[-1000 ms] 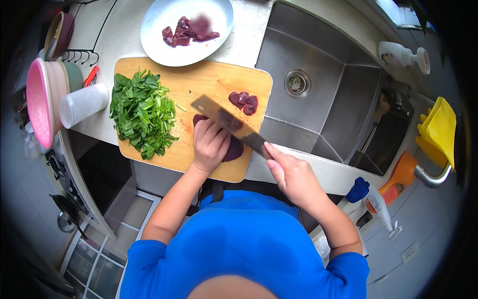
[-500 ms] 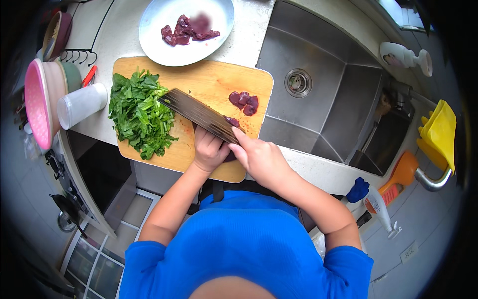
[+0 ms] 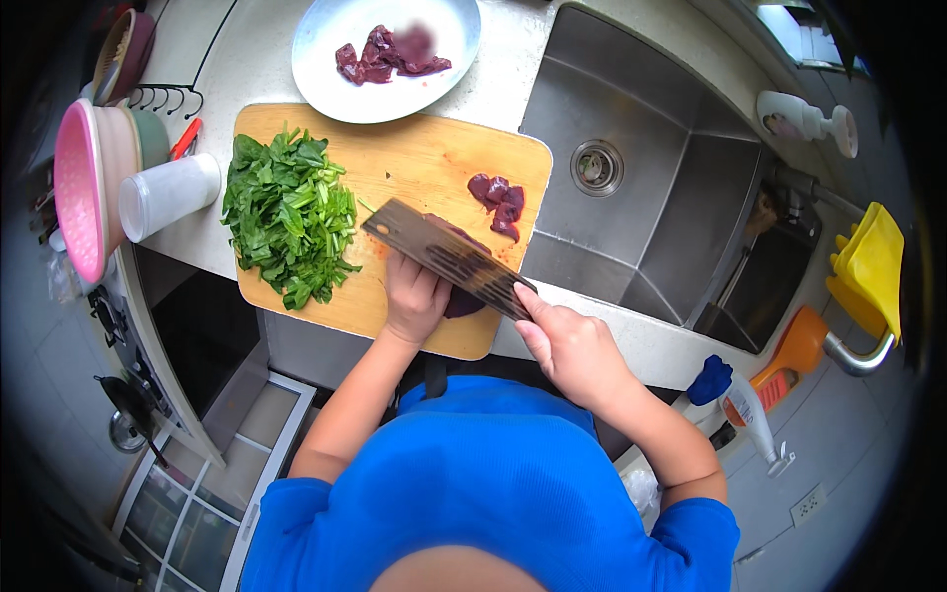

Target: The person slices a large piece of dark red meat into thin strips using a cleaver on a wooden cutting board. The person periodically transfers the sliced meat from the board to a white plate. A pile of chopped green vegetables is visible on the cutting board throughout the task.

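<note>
My right hand (image 3: 570, 343) grips the handle of a broad cleaver (image 3: 444, 255), whose blade lies tilted over a dark red piece of raw liver (image 3: 464, 301) on the wooden cutting board (image 3: 414, 158). My left hand (image 3: 414, 296) presses down on that piece, fingers curled against the blade's side. Several cut liver slices (image 3: 499, 199) lie near the board's right edge. A heap of chopped green leaves (image 3: 289, 217) covers the board's left part. A white plate (image 3: 326, 44) with more liver pieces (image 3: 387, 54) stands just beyond the board.
A steel sink (image 3: 671, 187) is to the right of the board. On the left stand a white plastic cup (image 3: 168, 193) and a pink bowl (image 3: 77, 187). A yellow dustpan-like thing (image 3: 868, 261) and a spray bottle (image 3: 745, 409) lie lower right.
The cleaver swung from the board's middle to the left over the liver, then settled back rightward with its blade against my left fingers. My left hand stayed on the liver piece.
</note>
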`<state>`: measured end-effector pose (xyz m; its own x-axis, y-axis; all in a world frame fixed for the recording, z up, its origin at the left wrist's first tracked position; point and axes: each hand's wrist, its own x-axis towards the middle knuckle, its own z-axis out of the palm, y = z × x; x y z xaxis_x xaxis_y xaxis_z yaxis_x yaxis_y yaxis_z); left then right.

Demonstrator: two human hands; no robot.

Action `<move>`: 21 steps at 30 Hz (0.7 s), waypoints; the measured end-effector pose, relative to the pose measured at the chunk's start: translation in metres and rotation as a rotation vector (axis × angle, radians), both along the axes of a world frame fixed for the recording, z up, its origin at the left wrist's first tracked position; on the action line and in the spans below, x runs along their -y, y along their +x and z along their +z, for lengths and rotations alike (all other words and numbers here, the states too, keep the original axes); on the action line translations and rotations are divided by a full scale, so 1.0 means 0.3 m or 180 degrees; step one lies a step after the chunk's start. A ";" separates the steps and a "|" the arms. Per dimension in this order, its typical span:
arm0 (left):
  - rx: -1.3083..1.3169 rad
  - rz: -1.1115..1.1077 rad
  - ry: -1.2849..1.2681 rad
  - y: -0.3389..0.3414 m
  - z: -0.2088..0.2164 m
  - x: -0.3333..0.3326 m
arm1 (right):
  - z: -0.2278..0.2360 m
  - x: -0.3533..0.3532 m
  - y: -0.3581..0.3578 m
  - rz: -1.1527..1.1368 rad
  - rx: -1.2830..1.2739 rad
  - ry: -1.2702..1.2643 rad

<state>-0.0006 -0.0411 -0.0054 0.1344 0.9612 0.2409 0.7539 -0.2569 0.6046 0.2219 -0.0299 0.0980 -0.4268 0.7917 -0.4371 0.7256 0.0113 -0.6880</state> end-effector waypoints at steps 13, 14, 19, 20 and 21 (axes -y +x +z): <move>0.0358 -0.0086 0.0111 -0.009 -0.057 0.010 | -0.058 -0.111 -0.095 0.0397 -0.0060 0.0362; 0.0447 -0.0057 0.0056 -0.009 -0.065 0.015 | -0.057 -0.119 -0.115 0.0444 0.0021 0.0311; 0.0284 -0.0094 0.0202 -0.007 -0.051 -0.004 | -0.056 -0.063 -0.046 0.0361 0.0117 0.0351; 0.0304 -0.0143 0.0202 -0.011 -0.052 -0.004 | -0.051 -0.040 -0.011 0.0308 0.0086 0.0392; 0.0320 -0.0210 0.0190 -0.013 -0.050 -0.005 | -0.034 -0.033 0.007 0.0302 0.0137 0.0224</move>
<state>-0.0044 -0.0398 -0.0203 0.1690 0.9347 0.3127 0.6705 -0.3416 0.6586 0.2240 -0.0201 0.0879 -0.4832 0.7781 -0.4013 0.7478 0.1285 -0.6513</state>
